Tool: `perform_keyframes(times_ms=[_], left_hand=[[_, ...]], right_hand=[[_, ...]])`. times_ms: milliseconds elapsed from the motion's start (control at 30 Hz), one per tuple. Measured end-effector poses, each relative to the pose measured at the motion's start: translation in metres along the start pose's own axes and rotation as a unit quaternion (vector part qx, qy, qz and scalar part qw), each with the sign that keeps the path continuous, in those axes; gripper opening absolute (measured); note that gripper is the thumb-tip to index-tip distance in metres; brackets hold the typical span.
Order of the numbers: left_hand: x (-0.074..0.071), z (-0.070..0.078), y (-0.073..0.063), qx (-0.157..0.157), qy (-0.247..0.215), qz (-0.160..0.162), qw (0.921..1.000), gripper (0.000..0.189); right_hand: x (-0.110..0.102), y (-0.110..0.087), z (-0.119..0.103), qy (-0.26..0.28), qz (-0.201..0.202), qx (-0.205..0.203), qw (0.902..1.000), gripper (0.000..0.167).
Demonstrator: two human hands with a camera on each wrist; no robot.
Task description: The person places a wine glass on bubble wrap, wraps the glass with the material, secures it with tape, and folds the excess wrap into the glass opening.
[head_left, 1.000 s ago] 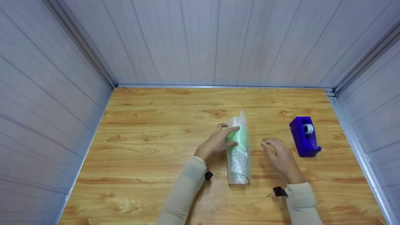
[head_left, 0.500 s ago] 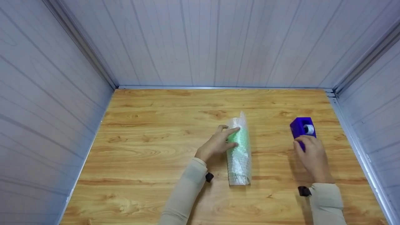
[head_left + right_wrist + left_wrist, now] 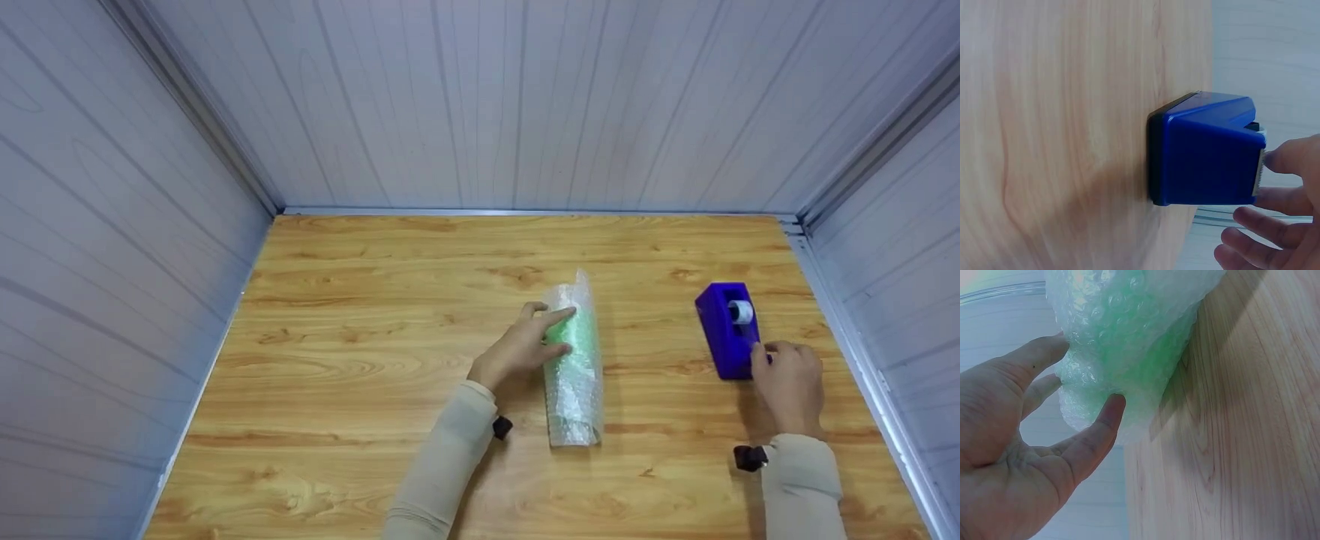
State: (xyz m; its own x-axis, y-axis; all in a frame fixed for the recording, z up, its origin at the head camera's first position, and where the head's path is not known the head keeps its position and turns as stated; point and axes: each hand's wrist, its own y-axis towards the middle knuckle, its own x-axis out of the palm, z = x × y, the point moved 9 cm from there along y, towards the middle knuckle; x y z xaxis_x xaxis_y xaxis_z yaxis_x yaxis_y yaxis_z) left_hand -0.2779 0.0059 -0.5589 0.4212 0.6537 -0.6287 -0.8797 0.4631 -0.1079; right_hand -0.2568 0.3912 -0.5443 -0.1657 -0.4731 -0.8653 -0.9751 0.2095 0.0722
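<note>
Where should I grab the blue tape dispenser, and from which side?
Best guess: span the long sides of the blue tape dispenser from above, keeping clear of the toothed cutter on its near end, where the right hand is. It stands upright on the table, longer than wide.

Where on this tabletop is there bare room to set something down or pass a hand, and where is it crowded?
The widest bare patch of tabletop lies between the left wall and the left hand; another lies between the bubble-wrap roll and the tape dispenser. Crowded: the roll, with the left hand on it, and the dispenser's front, at the right hand.
</note>
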Motion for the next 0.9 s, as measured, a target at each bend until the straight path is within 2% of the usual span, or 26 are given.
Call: perform_keyframes(times_ms=[367,600,733,833,900], left_hand=[[0.001,-0.001,-0.001,-0.003,-0.007,-0.001,1.0,0.066],[0.001,0.001,0.002,0.002,-0.002,0.001,1.0,0.066],[0.002,0.0,0.002,-0.001,0.0,-0.002,1.0,0.066],[0.002,0.0,0.001,-0.001,-0.001,-0.001,1.0,0.066],[0.002,-0.001,0.001,0.0,-0.005,-0.001,1.0,0.066]], right_hand=[[-0.001,0.008,0.013,0.074,-0.016,0.07,0.9947,0.044],[-0.001,0.014,0.019,0.119,-0.045,0.121,0.9844,0.05],[0.008,0.009,0.022,0.191,-0.088,0.168,0.9629,0.057],[0.016,0.005,0.025,0.26,-0.1,0.207,0.9379,0.051],[0.018,0.003,0.028,0.298,-0.092,0.23,0.9219,0.043]])
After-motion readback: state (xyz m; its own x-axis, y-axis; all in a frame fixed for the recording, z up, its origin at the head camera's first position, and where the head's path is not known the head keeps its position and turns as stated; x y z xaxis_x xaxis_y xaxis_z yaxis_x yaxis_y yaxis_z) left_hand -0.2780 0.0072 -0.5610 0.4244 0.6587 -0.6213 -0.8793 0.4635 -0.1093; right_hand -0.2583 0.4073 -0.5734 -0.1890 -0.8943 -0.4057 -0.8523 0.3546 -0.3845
